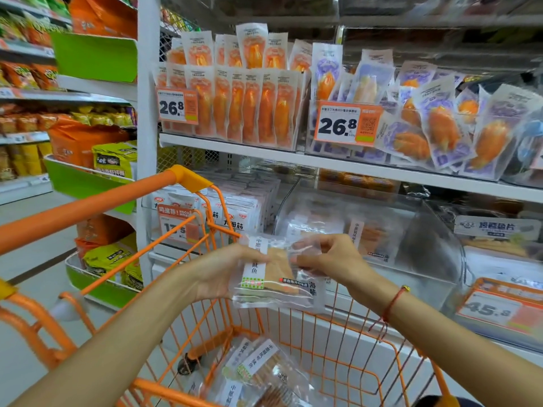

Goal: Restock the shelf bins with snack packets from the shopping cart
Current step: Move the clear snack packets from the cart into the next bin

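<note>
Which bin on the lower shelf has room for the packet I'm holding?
The clear bin right of the packed white-packet bin shows open space above its low stack. The upper-shelf orange bin and purple bin are crammed. Both hands, left and right, hold the packet.

An orange price tag (177,105) on the far left upper bin reads "26.8". A second tag (346,124), on the bin to its right, also reads "26.8" beside a QR code. On the lower shelf, the left tag (175,226) shows "13" partly hidden by cart wire, and white packets (235,221) read "大面筋". The near right tag (496,308) reads "45.8". The held packet (279,274) bears "鱿鱼" and "海味".
</note>
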The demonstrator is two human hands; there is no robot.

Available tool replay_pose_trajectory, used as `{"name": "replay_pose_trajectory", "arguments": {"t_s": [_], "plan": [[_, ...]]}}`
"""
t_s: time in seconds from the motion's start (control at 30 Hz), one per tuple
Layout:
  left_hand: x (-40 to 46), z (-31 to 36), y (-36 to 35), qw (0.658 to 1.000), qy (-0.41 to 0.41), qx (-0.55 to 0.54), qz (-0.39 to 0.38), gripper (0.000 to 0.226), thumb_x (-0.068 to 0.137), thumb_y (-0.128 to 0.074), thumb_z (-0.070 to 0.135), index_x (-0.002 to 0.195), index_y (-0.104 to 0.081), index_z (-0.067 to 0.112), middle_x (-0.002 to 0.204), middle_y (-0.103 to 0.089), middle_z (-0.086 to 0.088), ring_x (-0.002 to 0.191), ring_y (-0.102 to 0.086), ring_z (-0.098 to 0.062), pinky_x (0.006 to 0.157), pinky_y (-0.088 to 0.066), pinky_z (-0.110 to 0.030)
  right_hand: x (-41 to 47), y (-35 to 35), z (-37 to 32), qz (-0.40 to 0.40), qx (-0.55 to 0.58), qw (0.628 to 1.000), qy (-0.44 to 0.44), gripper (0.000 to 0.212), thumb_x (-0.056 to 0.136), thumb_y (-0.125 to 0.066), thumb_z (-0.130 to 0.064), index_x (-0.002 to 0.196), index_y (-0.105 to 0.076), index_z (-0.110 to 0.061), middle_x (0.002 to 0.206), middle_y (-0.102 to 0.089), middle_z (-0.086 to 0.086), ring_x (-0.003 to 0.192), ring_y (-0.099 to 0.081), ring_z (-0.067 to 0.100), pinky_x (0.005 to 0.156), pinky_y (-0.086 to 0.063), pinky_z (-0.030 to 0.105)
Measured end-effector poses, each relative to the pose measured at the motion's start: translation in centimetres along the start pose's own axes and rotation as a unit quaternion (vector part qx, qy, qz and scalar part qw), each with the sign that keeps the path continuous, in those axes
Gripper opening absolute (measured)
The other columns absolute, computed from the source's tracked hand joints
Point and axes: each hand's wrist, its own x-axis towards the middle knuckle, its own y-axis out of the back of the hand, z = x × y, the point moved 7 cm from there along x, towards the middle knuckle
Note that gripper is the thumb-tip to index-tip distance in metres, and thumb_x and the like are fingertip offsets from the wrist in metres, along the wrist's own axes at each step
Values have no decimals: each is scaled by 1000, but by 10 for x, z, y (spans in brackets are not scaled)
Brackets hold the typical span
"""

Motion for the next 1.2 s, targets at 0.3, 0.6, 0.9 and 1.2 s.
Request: {"name": "replay_pose_trajectory", "arguments": {"t_s": [0.3, 0.6, 0.9, 1.2], "plan": [[2, 3, -6, 993, -44, 97, -45, 71, 75, -71, 44, 139, -46, 23, 133, -57, 7, 132, -45, -11, 110, -36, -39, -10, 20, 28, -51, -21, 992, -115, 104, 62, -74, -63, 143, -32, -16, 146, -39, 2, 125, -48, 21, 101, -41, 32], [38, 89, -89, 952, -239, 181, -57, 42, 90, -61, 32, 130, -49, 25, 120, -65, 6, 108, -63, -8, 94, -49, -21, -19, 114, -9, 99, 20, 994, 44, 31, 88, -65, -12, 118, -57, -14, 104, -66, 0, 85, -61, 6, 60, -47, 10], [134, 127, -142, 834, -262, 464, 140, 76, 65, -84, 42, 128, -45, 23, 122, -57, -2, 115, -53, -24, 93, -43, -37, 21, 187, 51, 296, -99, 949, 42, 25, 84, -67, -5, 101, -51, -14, 106, -64, 8, 99, -62, 26, 86, -51, 38], [202, 115, -153, 639, -222, 700, 230, 60, 66, -72, 64, 108, -67, 21, 119, -60, -5, 117, -49, -24, 94, -38, -34, 77, 178, 97, 203, -216, 947, -124, 44, 89, -61, -15, 126, -42, 1, 127, -53, 23, 117, -52, 40, 93, -45, 43]]}}
